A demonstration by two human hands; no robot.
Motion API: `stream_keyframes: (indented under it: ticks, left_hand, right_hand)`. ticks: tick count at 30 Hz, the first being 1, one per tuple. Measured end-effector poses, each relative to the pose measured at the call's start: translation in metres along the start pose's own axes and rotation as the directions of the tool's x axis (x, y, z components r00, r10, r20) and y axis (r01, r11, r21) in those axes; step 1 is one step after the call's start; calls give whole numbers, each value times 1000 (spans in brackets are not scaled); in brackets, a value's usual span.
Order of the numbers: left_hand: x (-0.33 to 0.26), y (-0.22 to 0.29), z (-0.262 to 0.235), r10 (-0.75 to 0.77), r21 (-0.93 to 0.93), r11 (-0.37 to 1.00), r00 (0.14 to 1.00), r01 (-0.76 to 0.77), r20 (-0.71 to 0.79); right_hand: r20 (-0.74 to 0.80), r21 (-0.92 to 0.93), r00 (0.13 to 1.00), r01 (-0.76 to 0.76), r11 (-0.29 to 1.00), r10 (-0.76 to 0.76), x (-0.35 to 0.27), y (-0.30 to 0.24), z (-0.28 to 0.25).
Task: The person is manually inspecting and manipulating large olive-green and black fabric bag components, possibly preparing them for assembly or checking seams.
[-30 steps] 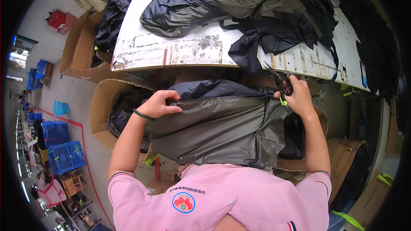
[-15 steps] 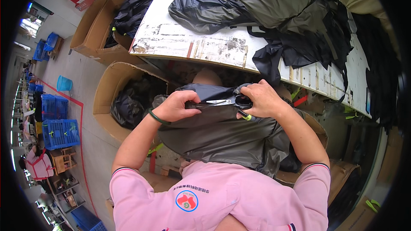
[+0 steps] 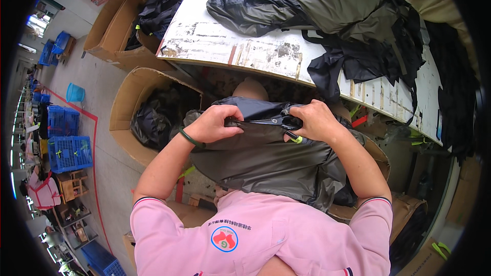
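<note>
Across my lap lies a dark grey-green shiny fabric piece point(image 3: 261, 156) with a black section along its far side. My left hand point(image 3: 221, 123) pinches the fabric's edge between thumb and fingers; a green bangle circles that wrist. In my right hand point(image 3: 313, 121) is a pair of scissors point(image 3: 275, 121) with black handles. Their blades point left along the fabric edge, the tips close to my left fingertips. A small yellow-green tab point(image 3: 295, 138) shows just below my right hand; what it belongs to is unclear.
Beyond my lap stands a worn white table point(image 3: 235, 46) heaped with dark fabric point(image 3: 332, 5). An open cardboard box point(image 3: 128, 89) with dark cloth is at left, another box point(image 3: 110, 36) behind it. Blue crates point(image 3: 69, 153) stand on the floor farther left.
The scissor blades look thinner, turned more edge-on and nearly together. Both hands keep almost the same places, and the whole view has shifted slightly.
</note>
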State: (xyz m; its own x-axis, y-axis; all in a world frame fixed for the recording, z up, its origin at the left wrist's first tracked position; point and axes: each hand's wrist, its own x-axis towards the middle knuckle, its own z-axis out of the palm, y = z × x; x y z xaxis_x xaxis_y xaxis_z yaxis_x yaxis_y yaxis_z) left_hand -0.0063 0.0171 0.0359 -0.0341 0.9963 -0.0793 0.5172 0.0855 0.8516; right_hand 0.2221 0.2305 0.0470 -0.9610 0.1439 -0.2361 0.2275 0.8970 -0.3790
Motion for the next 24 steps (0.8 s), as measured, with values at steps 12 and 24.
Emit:
stream_keyframes:
  ticks: [12,24]
  left_hand:
    - [-4,9,4,-129,-46,990,991,131,27]
    - [-3,13,6,-119,-45,992,993,119,12]
  right_hand:
    - [-14,-9,1000,21,1000,-21,5,-9,3]
    - [23,37,999,26,999,-27,12,-21,-3]
